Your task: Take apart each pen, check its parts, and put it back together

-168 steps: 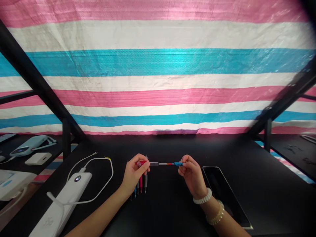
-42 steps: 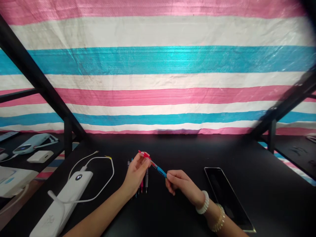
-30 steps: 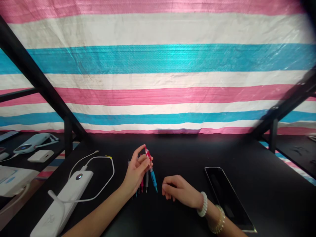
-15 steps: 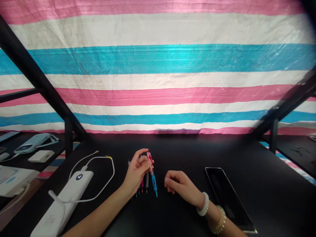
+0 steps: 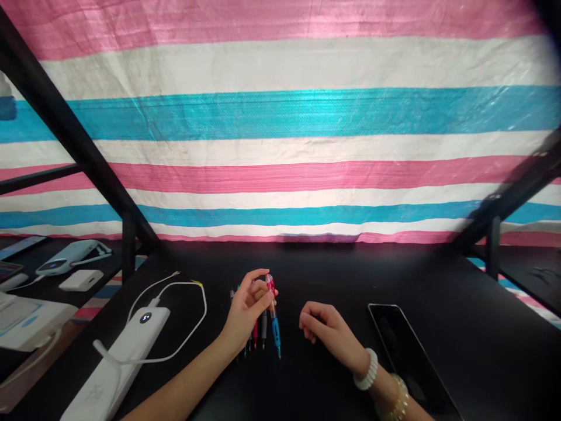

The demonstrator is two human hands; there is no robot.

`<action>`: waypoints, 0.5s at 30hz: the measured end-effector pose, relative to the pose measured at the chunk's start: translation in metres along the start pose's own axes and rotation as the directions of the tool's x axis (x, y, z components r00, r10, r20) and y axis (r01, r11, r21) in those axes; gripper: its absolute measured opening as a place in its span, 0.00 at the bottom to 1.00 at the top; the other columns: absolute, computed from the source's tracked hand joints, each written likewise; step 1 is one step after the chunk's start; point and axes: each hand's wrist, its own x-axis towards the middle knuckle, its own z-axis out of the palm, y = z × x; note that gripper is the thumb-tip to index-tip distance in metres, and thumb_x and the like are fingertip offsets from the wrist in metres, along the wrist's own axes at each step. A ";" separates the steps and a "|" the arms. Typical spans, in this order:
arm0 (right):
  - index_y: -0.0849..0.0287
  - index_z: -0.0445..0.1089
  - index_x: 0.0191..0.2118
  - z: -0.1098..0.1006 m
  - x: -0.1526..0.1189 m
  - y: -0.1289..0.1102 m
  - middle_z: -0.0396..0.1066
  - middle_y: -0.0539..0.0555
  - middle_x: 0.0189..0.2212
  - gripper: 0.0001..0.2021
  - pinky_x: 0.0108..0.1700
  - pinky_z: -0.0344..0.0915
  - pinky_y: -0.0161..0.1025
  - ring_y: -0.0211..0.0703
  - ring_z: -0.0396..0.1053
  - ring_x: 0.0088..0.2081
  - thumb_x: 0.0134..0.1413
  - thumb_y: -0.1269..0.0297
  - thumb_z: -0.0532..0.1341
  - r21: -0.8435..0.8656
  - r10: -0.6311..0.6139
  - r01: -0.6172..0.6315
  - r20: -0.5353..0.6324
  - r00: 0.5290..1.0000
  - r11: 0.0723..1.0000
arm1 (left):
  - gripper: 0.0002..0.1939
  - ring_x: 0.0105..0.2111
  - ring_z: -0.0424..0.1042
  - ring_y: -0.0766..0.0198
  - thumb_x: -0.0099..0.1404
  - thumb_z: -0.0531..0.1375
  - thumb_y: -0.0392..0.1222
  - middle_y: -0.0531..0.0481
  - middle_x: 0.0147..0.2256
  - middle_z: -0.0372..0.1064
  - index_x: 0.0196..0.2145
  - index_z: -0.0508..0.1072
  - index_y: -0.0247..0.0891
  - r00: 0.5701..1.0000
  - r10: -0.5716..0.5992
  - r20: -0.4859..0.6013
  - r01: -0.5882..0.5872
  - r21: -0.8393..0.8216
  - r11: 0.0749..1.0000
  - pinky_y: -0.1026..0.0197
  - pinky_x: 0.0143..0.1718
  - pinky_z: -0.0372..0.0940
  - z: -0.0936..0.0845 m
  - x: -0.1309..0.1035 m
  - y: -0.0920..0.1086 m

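Note:
My left hand (image 5: pixel 246 305) is closed on a pen (image 5: pixel 275 330), thumb and fingers pinching its upper part. The pen has a red top, a clear middle and a blue lower end whose tip points toward me. Beneath and beside that hand lie several other pens (image 5: pixel 255 334), among them a pink one and a grey one (image 5: pixel 263 331); the hand partly hides them. To the right, my right hand (image 5: pixel 326 328) rests near the tabletop with its fingers curled in and nothing visible in them. White and gold bracelets circle that wrist.
A white power bank (image 5: pixel 127 356) with a looped white cable (image 5: pixel 205 298) lies to the left. At the right is a black phone (image 5: pixel 407 351). Black frame bars (image 5: pixel 83 146) slant at both sides, and a striped sheet (image 5: pixel 280 117) hangs behind the black table (image 5: pixel 307 263).
The view has shifted slightly, so the scene sits a little lower and mostly farther right. My left hand keeps its hold on the pen, and my right hand stays curled.

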 end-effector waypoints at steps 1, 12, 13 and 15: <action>0.61 0.67 0.26 0.000 0.000 0.001 0.64 0.48 0.19 0.13 0.25 0.60 0.32 0.36 0.61 0.22 0.59 0.61 0.56 -0.001 -0.003 0.003 -0.003 1.000 1.000 | 0.23 0.36 0.72 0.62 0.59 0.67 0.38 0.56 0.28 0.63 0.51 0.65 0.43 1.000 0.012 0.007 -0.012 0.014 1.000 0.63 0.33 0.67 -0.001 0.000 -0.001; 0.59 0.66 0.26 0.003 0.002 0.004 0.62 0.48 0.20 0.14 0.26 0.54 0.34 0.37 0.59 0.23 0.62 0.63 0.54 -0.317 -0.197 0.136 -0.168 0.966 0.939 | 0.21 0.30 0.72 0.65 0.59 0.67 0.40 0.55 0.30 0.68 0.47 0.65 0.42 0.998 0.042 0.045 -0.047 0.102 0.994 0.62 0.31 0.68 -0.005 0.006 0.001; 0.59 0.65 0.26 0.004 0.001 0.004 0.62 0.48 0.21 0.13 0.27 0.54 0.35 0.38 0.60 0.24 0.62 0.63 0.54 -0.376 -0.247 0.161 -0.192 0.950 0.913 | 0.22 0.30 0.72 0.65 0.59 0.67 0.41 0.54 0.30 0.68 0.48 0.64 0.43 0.998 0.043 0.056 -0.049 0.116 0.992 0.62 0.32 0.68 -0.005 0.007 0.002; 0.59 0.64 0.26 0.006 0.000 0.003 0.62 0.49 0.23 0.13 0.29 0.54 0.35 0.39 0.60 0.26 0.63 0.65 0.53 -0.470 -0.344 0.211 -0.216 0.914 0.857 | 0.24 0.30 0.72 0.64 0.58 0.67 0.42 0.53 0.31 0.70 0.50 0.63 0.43 0.996 0.028 0.085 -0.040 0.142 0.989 0.61 0.33 0.68 -0.005 0.011 0.004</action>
